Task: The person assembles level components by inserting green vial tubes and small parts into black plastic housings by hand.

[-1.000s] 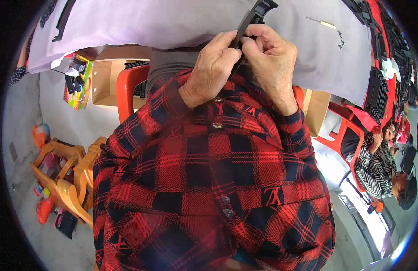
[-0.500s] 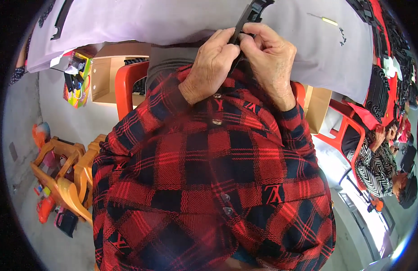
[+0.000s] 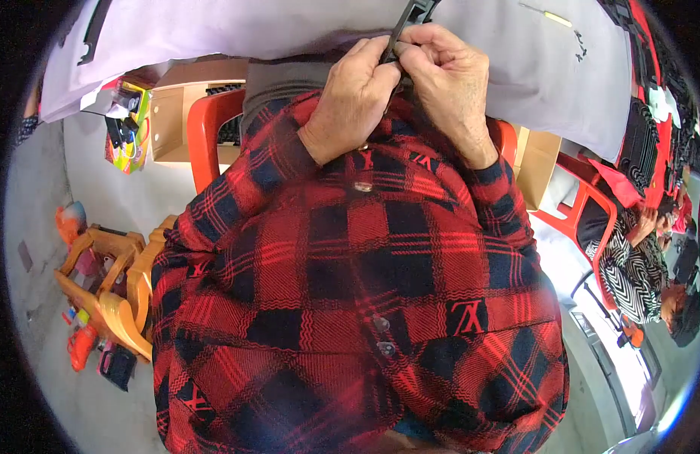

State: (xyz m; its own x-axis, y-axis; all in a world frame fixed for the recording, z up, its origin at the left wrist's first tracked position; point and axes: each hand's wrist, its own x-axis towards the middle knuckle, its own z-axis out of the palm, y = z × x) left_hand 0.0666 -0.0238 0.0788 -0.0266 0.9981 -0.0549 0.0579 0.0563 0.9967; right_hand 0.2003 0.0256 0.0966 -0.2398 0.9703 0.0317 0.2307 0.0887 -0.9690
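Note:
A long black plastic part point(image 3: 416, 13) is held up between my hands at the table's near edge, its far end running out at the top of the view. My left hand point(image 3: 355, 92) grips it from the left side, fingers wrapped along it. My right hand point(image 3: 450, 82) pinches it from the right with thumb and fingertips; any small piece between those fingertips is hidden. On the grey-white cloth to the right lie a yellow-handled screwdriver point(image 3: 555, 18) and a few small black pieces point(image 3: 580, 47).
Another black strip point(image 3: 95, 32) lies on the cloth at the far left. Below are an open cardboard box point(image 3: 176, 121), a colourful bag point(image 3: 130, 132), red chairs point(image 3: 206, 140) and wooden furniture point(image 3: 115, 287). At right, a person in a zigzag-patterned garment point(image 3: 630, 272) sits near stacked black parts point(image 3: 641, 140).
My hands and the black part have shifted slightly up in the view, and less of the part's far end shows. Both hands keep their hold.

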